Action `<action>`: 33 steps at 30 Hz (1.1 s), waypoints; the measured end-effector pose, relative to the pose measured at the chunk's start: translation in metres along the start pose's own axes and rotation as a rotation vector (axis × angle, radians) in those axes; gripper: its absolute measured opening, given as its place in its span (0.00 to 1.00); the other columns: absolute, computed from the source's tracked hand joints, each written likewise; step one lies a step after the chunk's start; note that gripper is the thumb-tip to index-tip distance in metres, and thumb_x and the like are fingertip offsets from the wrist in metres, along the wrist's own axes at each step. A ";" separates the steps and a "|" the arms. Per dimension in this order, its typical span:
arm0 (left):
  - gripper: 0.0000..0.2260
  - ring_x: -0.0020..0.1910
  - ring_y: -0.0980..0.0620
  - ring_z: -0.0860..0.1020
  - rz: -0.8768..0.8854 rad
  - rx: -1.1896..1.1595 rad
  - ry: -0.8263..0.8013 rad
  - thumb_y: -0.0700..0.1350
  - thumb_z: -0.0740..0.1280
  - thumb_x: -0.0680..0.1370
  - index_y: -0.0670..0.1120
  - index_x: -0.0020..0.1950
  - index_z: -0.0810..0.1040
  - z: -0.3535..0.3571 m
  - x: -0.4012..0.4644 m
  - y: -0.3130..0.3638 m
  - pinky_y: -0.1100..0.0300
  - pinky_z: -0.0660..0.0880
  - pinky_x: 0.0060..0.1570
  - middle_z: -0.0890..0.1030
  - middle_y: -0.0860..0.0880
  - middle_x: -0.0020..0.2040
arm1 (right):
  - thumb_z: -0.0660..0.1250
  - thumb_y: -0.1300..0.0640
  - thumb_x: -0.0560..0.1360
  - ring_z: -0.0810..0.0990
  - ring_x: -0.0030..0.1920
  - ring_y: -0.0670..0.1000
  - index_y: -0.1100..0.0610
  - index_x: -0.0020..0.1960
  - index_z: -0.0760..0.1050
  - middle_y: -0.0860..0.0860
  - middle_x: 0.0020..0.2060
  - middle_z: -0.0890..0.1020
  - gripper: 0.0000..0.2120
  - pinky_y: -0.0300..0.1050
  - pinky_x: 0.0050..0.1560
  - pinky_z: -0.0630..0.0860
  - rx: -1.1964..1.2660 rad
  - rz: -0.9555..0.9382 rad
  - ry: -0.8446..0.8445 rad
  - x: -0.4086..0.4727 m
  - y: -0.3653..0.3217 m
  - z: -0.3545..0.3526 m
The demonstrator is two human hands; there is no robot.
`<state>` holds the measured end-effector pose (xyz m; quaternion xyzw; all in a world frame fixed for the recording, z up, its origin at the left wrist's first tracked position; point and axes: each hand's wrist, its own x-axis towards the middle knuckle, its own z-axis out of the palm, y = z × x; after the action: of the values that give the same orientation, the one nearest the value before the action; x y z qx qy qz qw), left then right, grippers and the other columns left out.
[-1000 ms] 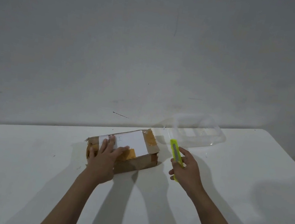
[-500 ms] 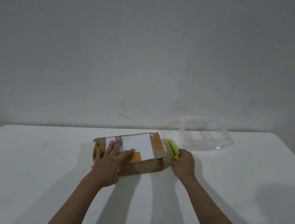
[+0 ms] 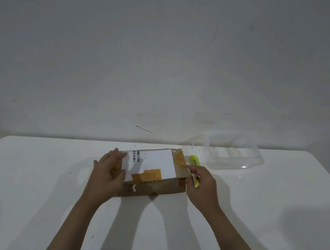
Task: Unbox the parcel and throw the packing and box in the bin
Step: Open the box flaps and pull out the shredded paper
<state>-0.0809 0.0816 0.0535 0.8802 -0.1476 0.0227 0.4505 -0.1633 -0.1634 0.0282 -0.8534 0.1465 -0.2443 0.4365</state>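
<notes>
A brown cardboard parcel (image 3: 151, 188) with a white label and orange tape lies on the white table (image 3: 36, 170). My left hand (image 3: 108, 172) grips its left end, thumb on the top face and fingers wrapped round the far left corner. My right hand (image 3: 202, 185) is at the parcel's right end, its fingers curled over a yellow box cutter (image 3: 193, 160). The index fingertip touches the taped right edge. The cutter's upper end sticks out behind the hand, just right of the parcel. Its blade is hidden.
A clear plastic container (image 3: 234, 155) sits at the back right of the table, close behind the cutter. A grey wall runs along the table's far edge. The table's front right corner drops off at the lower right. No bin is in view.
My left hand slid from the top of the label to the parcel's left end. My right hand brought the cutter in against the parcel's right edge.
</notes>
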 end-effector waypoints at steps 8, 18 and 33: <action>0.38 0.62 0.55 0.70 -0.175 -0.049 -0.030 0.46 0.77 0.68 0.44 0.73 0.63 0.001 -0.021 -0.025 0.60 0.66 0.59 0.72 0.50 0.66 | 0.74 0.61 0.68 0.70 0.67 0.53 0.52 0.61 0.74 0.41 0.55 0.74 0.23 0.45 0.57 0.76 -0.016 -0.023 -0.183 0.005 0.007 0.010; 0.37 0.55 0.62 0.71 -0.155 -0.112 0.030 0.42 0.77 0.68 0.43 0.73 0.63 0.010 -0.016 -0.019 0.62 0.71 0.55 0.72 0.49 0.67 | 0.74 0.55 0.70 0.81 0.56 0.49 0.54 0.59 0.77 0.48 0.56 0.81 0.18 0.44 0.45 0.79 -0.093 -0.098 -0.003 0.008 -0.001 0.010; 0.28 0.48 0.52 0.76 -0.102 -0.038 -0.016 0.45 0.79 0.66 0.45 0.56 0.64 0.005 -0.001 -0.033 0.61 0.73 0.40 0.76 0.51 0.50 | 0.67 0.55 0.75 0.83 0.39 0.59 0.60 0.55 0.68 0.53 0.47 0.86 0.14 0.35 0.28 0.63 -0.132 -0.055 0.088 0.035 -0.004 0.015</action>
<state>-0.0727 0.0961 0.0244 0.8781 -0.1064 -0.0102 0.4664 -0.1260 -0.1670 0.0345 -0.8725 0.1576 -0.2834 0.3656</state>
